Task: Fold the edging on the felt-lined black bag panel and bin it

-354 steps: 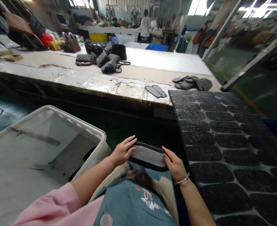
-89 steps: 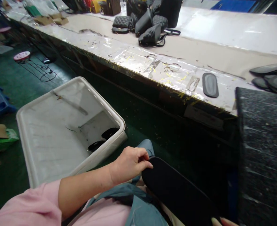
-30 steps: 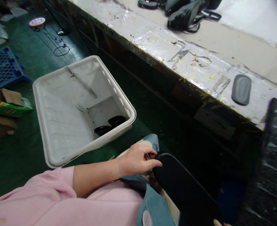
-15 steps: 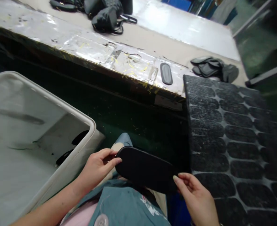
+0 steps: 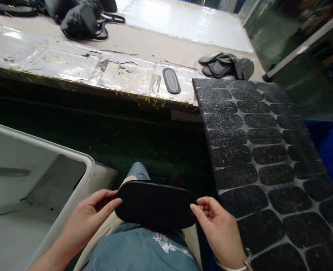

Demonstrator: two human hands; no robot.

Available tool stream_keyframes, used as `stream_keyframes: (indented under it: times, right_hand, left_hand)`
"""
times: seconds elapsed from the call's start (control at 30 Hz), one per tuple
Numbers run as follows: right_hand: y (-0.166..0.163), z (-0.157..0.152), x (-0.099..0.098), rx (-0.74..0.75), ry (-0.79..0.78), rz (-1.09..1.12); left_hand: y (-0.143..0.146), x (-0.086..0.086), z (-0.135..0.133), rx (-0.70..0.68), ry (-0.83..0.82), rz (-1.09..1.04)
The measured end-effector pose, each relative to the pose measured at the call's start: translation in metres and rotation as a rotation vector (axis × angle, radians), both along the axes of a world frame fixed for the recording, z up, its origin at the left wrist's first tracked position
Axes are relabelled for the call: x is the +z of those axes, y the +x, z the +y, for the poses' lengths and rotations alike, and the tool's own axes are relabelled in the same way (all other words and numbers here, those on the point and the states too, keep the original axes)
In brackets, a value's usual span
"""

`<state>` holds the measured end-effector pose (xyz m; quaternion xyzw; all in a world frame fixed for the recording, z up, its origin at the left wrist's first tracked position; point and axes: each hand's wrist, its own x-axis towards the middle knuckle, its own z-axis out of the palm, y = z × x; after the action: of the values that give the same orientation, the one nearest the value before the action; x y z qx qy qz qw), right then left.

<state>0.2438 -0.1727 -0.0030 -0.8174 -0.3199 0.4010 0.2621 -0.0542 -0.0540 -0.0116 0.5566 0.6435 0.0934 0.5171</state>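
Observation:
I hold a black oval pad [image 5: 156, 204] flat over my lap, one hand at each end. My left hand [image 5: 90, 216] pinches its left end, thumb on top. At the right end, my right hand [image 5: 219, 229] grips it with curled fingers. Right beside my right hand lies a large dark sheet [image 5: 265, 158] die-cut into several oval shapes like the pad.
A white plastic tub [image 5: 42, 177] stands on the green floor at my left. Ahead runs a long worktable [image 5: 78, 64] with one grey oval piece [image 5: 171, 80], a small pile of dark pieces [image 5: 225, 66] and black handbags [image 5: 81, 19]. A blue bin [image 5: 329, 145] sits at right.
My view has swung from the tub on the left back to the front. My right hand has come into view at the pad's right end, and the pad now lies level.

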Motion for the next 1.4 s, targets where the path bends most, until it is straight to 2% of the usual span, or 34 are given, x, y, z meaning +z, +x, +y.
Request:
stream_keyframes:
  times: [0.33, 0.83, 1.2, 1.4]
  right_hand:
    - [-0.001, 0.004, 0.001, 0.027, 0.026, -0.056]
    - [0.002, 0.008, 0.007, 0.071, 0.003, -0.130]
    - [0.005, 0.012, 0.006, 0.106, 0.025, -0.234]
    - [0.008, 0.008, -0.005, 0.071, 0.050, -0.151]
  left_hand:
    - [-0.006, -0.001, 0.001, -0.078, 0.063, 0.068]
    - [-0.001, 0.005, 0.001, -0.089, 0.152, 0.119]
    - [0.000, 0.004, 0.001, -0.100, 0.161, 0.058]
    - [0.002, 0.000, 0.002, -0.071, 0.161, -0.035]
